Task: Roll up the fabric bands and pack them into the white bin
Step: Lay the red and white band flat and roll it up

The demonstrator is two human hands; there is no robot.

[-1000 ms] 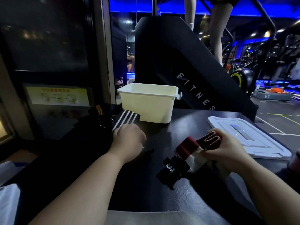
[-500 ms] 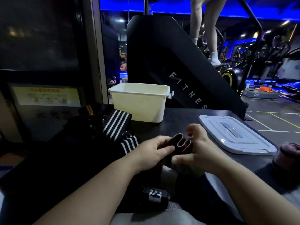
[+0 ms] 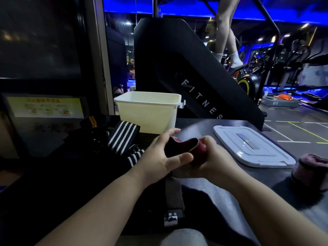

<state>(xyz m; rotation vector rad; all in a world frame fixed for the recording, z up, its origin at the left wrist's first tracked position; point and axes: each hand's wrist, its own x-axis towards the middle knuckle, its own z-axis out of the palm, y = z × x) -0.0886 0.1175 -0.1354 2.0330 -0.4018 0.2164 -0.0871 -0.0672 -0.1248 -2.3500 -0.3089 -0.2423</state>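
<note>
Only the head view to go on, so here's what it gives. Both hands are up over the near edge of the dark surface (image 3: 198, 124), working a maroon band (image 3: 186, 145) between them. The left hand (image 3: 158, 158) has it from the left side, thumb underneath and the other fingers (image 3: 168, 135) fairly straight and a bit spread over the top, so it's pinching the coil rather than fisting it. The right hand (image 3: 215, 161) is curled round the right end of the coil, thumb pressed on top. The roll looks loose to me, more a floppy S than a tight spiral. A long tail (image 3: 173, 192) hangs down toward the lap, ending in a labelled tab (image 3: 170, 217).

The bin (image 3: 147, 114) sits open just behind the hands, and from this angle I can't see whether anything's inside. Its lid (image 3: 248, 144) lies flat off to the right. Striped bands (image 3: 124, 137) are heaped left of the bin, unrolled, and what looks like a pink roll (image 3: 312, 170) sits at the far right edge.

My take on doing this bit well: tighten the core first. Then let one hand turn the coil while the other feeds the tail up flat with a little tension, edges lined up so it doesn't cone out. Don't let go until the tab end is wrapped on, or it'll probably spring open on the way to the bin.
</note>
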